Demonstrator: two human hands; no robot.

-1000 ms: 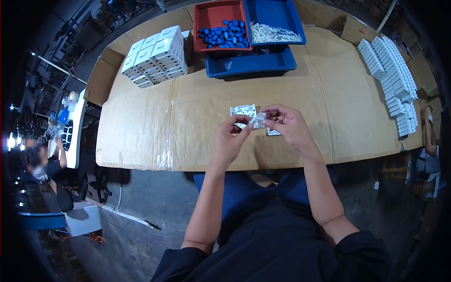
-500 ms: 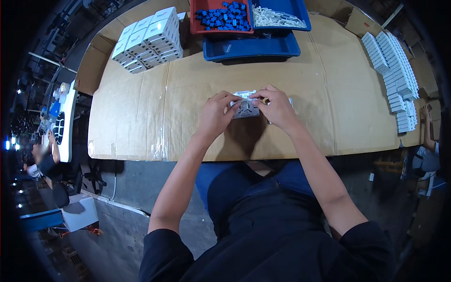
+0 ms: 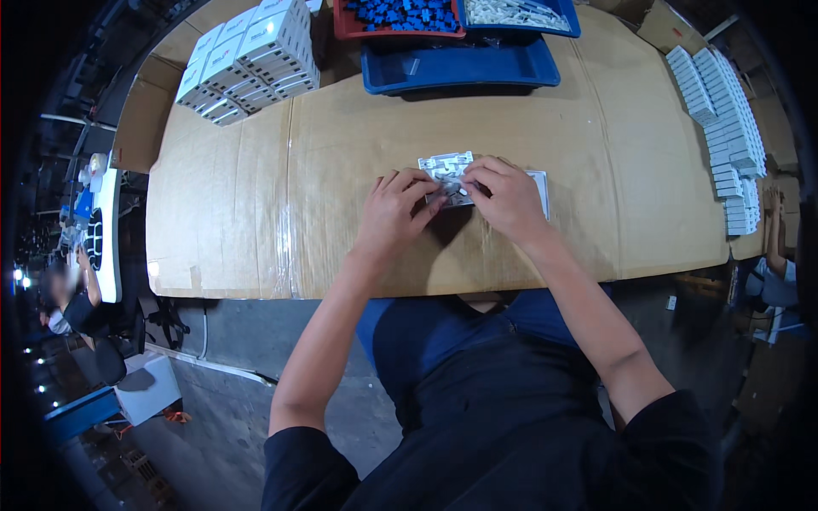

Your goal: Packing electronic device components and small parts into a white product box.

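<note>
A white plastic housing with moulded ridges lies on the cardboard-covered table, its lower part mostly covered by my fingers. At its left side my left hand is closed, thumb and fingertips pinching at the part. My right hand meets it from the other side, thumb and forefinger pressed together over the housing's middle. Whatever small piece those right fingertips hold is too hidden to name. Partly under the right hand, a flat white plastic plate shows its right end.
Stacked white boxes stand at the far left. At the back are a red bin of blue pieces, a blue bin of white pieces and another blue tray. White parts line the right side. Other people sit beyond both sides.
The view has shifted slightly, so the bins sit higher. My right hand has turned a little, uncovering more of the flat white plate. Both hands stay at the housing.
</note>
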